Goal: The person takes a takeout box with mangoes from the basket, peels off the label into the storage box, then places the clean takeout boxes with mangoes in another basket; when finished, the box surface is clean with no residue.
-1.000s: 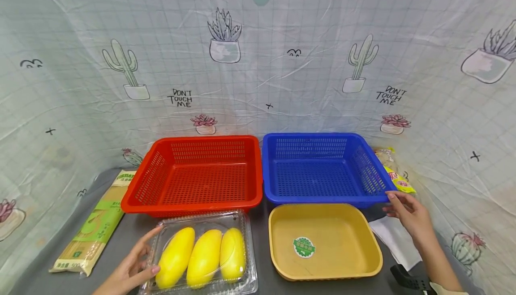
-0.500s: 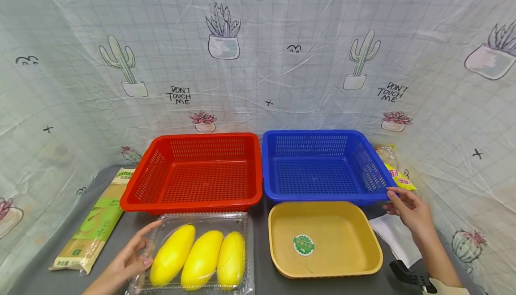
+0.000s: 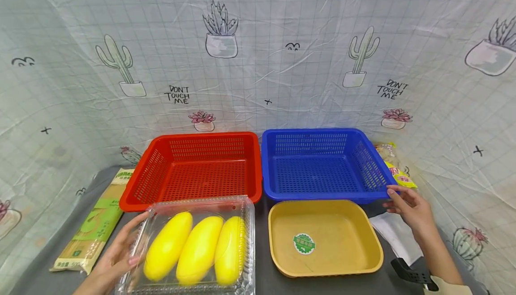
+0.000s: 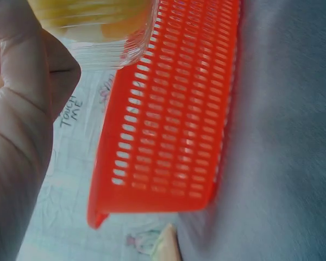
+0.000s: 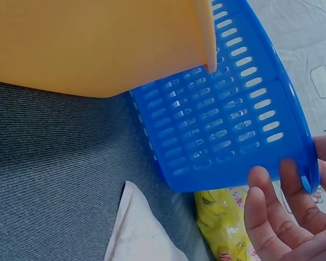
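My left hand (image 3: 114, 254) grips the left side of a clear plastic clamshell box (image 3: 249, 259), thumb toward the front and fingers along the edge. Three yellow mangoes (image 3: 199, 250) lie inside it. In the left wrist view the box (image 4: 98, 57) is raised off the table, beside the red basket's wall. Its far edge overlaps the front rim of the red basket (image 3: 185, 206) in the head view. At the right, my right hand (image 3: 415, 212) pinches the front right corner of the blue basket (image 3: 330, 195); in the right wrist view, thumb and fingers lie on both sides of the rim (image 5: 309, 157).
A yellow-tan tray (image 3: 334, 259) with a green sticker stands before the blue basket. A long noodle packet (image 3: 92, 228) lies at the left. Behind my right hand are a yellow snack bag (image 3: 401, 176) and a white cloth (image 3: 397, 237). A patterned curtain (image 3: 258, 62) hangs behind.
My left hand has lifted the clamshell box of mangoes, tilting its far edge up and moving it slightly left. The right hand stays at the blue basket's corner.
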Demonstrator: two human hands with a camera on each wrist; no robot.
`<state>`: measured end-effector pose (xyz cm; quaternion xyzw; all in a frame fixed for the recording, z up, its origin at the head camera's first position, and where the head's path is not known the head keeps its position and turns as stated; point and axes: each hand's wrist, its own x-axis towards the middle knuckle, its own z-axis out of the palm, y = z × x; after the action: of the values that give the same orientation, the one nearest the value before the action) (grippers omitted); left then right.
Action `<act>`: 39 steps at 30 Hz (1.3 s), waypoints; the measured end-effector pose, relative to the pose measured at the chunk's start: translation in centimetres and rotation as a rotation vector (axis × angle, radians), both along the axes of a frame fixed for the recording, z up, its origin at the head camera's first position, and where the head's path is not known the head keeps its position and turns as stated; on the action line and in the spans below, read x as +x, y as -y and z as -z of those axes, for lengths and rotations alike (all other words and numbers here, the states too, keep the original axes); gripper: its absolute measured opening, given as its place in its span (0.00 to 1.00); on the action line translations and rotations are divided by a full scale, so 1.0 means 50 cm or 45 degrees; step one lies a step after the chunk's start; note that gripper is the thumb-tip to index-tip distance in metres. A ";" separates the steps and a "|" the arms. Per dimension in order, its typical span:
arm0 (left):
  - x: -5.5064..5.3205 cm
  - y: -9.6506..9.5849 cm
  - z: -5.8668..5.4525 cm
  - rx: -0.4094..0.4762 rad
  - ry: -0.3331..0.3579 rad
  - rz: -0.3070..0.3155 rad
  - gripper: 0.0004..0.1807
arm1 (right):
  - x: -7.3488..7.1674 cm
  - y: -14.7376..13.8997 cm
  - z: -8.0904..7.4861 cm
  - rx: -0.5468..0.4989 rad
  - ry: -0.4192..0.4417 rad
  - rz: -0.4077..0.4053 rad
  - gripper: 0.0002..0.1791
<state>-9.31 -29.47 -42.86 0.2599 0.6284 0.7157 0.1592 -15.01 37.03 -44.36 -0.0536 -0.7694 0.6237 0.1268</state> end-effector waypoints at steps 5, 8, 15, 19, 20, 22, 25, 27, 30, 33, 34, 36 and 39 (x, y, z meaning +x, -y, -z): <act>-0.016 -0.030 -0.012 -0.044 -0.078 -0.075 0.39 | -0.001 0.000 0.002 -0.071 -0.050 -0.030 0.08; -0.028 -0.045 -0.015 -0.019 -0.112 -0.078 0.39 | -0.002 0.001 0.002 -0.064 -0.058 -0.041 0.09; -0.073 -0.074 -0.025 0.132 -0.305 0.029 0.42 | 0.004 0.001 0.002 -0.016 -0.036 -0.054 0.09; -0.088 -0.089 -0.038 0.128 -0.338 0.040 0.41 | 0.006 0.000 0.003 0.003 -0.027 -0.065 0.09; -0.089 -0.093 -0.041 0.123 -0.336 0.037 0.41 | 0.006 0.000 0.004 0.005 -0.027 -0.066 0.09; -0.091 -0.102 -0.047 0.102 -0.325 0.007 0.41 | 0.007 0.000 0.004 0.013 -0.023 -0.066 0.09; -0.095 -0.116 -0.053 0.082 -0.321 -0.033 0.41 | 0.006 -0.001 0.004 0.039 -0.011 -0.061 0.10; -0.099 -0.126 -0.054 0.082 -0.322 -0.053 0.41 | 0.006 -0.001 0.004 0.056 0.000 -0.053 0.09; -0.109 -0.141 -0.057 0.097 -0.335 -0.043 0.40 | 0.005 -0.001 0.004 0.075 0.011 -0.045 0.09; -0.121 -0.159 -0.063 0.119 -0.333 -0.022 0.40 | 0.005 -0.002 0.005 0.081 0.014 -0.041 0.10; -0.125 -0.165 -0.065 0.123 -0.332 -0.019 0.40 | 0.005 -0.003 0.006 0.078 0.013 -0.042 0.10; -0.133 -0.178 -0.068 0.123 -0.338 -0.026 0.40 | 0.005 -0.003 0.008 0.078 0.011 -0.036 0.10; -0.145 -0.196 -0.068 0.103 -0.331 -0.063 0.40 | 0.004 -0.005 0.010 0.069 0.005 -0.035 0.10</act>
<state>-16.57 -19.64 -39.45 0.3411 0.6204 0.7046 0.0483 -14.80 37.30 -44.88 -0.0407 -0.7871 0.6041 0.1181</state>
